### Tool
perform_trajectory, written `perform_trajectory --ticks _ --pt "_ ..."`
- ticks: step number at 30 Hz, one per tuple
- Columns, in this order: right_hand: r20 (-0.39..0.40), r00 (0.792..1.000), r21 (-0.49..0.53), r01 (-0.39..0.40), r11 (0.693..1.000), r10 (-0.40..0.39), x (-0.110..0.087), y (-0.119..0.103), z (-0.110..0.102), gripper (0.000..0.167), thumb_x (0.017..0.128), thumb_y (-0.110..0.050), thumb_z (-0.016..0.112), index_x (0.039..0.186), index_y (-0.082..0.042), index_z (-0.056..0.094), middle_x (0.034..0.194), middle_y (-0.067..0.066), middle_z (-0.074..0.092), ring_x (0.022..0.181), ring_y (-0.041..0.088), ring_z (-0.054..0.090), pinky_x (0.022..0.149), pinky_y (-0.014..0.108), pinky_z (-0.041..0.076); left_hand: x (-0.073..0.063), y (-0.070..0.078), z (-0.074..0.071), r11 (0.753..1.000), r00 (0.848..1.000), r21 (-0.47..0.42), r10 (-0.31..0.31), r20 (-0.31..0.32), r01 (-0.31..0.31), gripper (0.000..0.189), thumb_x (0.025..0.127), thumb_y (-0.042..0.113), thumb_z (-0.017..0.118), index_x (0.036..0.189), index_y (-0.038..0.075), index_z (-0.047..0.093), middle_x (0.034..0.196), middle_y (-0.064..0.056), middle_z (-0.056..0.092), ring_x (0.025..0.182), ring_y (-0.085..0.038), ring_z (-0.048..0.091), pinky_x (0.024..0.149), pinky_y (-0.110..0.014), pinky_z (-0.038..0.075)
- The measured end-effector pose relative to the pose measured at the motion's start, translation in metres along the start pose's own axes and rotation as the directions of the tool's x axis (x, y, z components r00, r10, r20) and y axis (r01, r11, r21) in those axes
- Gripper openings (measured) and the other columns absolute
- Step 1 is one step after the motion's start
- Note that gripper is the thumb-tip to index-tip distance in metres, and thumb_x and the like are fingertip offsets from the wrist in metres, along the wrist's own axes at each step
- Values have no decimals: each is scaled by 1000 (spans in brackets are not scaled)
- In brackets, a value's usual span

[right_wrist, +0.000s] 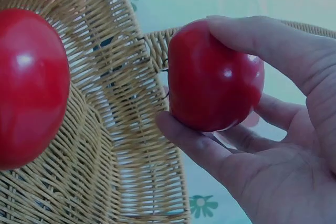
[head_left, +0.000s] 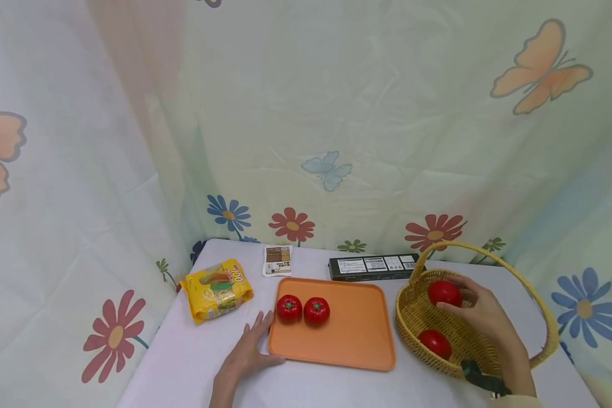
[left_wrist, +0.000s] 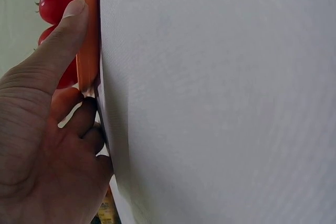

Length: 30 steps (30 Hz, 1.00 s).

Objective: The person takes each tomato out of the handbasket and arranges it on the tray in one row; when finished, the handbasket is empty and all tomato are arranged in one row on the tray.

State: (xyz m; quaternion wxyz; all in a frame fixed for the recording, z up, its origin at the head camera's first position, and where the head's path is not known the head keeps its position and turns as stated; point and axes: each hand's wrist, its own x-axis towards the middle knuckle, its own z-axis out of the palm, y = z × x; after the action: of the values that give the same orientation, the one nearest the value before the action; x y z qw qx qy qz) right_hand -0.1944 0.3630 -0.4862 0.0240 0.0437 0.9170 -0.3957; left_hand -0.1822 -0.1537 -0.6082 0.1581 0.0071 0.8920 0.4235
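Note:
My right hand (head_left: 481, 310) grips a red tomato (right_wrist: 215, 80) between thumb and fingers, inside the handled wicker basket's (head_left: 466, 340) outline in the head view. A second tomato (head_left: 435, 343) lies in the basket. On the left, an orange tray (head_left: 354, 328) carries two tomatoes side by side, a left one (head_left: 289, 309) and a right one (head_left: 317, 311), green stem marks facing up. My left hand (head_left: 246, 352) rests at the tray's near left corner. Its thumb lies along the front edge, and the other fingers stretch loosely by the left side.
A yellow food packet (head_left: 218, 290) lies left of the tray. Behind the tray are a small white and brown sachet (head_left: 277, 261) and a long black box (head_left: 372, 267). The basket's tall handle (head_left: 522, 277) arches over my right forearm. A flowered curtain (head_left: 306, 141) encloses the table.

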Motion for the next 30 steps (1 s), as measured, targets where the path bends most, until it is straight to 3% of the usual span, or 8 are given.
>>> perform_trajectory --ticks 5,11,19,24,30 --pt "12 1000 -24 -3 1000 3 -5 -5 2 96 93 -46 85 161 3 40 152 38 47 131 58 51 95 57 65 0 1 0 1000 1000 -1 1 -3 -1 114 75 36 100 170 27 38 179 -14 25 161 -59 8 121 -83 20" --pt "-10 999 26 34 999 -34 -11 -10 9 86 92 -36 88 155 4 46 147 38 54 126 58 59 86 45 69 -1 2 0 1000 1000 5 3 -1 -3 114 75 36 100 170 27 38 178 -14 25 160 -60 9 120 -84 21" --pt "3 998 92 65 994 -66 -17 -21 18 78 96 -32 85 154 5 48 147 36 55 123 52 62 84 29 66 -1 2 -1 1000 1000 8 7 -5 -7 113 75 36 100 170 26 38 178 -15 25 160 -60 9 121 -84 20" --pt "19 996 97 81 992 -83 -18 -27 25 73 95 -30 85 150 6 52 141 34 61 120 47 65 83 29 65 0 2 0 1000 1000 15 0 -8 0 114 75 39 100 170 27 38 178 -15 25 160 -60 9 120 -85 20" --pt "59 988 224 126 966 -142 -18 -33 38 73 97 -19 83 156 5 46 149 33 55 128 51 62 89 31 67 -1 3 0 999 999 9 -33 -4 33 115 74 42 100 170 29 38 179 -13 23 161 -59 8 121 -85 18"
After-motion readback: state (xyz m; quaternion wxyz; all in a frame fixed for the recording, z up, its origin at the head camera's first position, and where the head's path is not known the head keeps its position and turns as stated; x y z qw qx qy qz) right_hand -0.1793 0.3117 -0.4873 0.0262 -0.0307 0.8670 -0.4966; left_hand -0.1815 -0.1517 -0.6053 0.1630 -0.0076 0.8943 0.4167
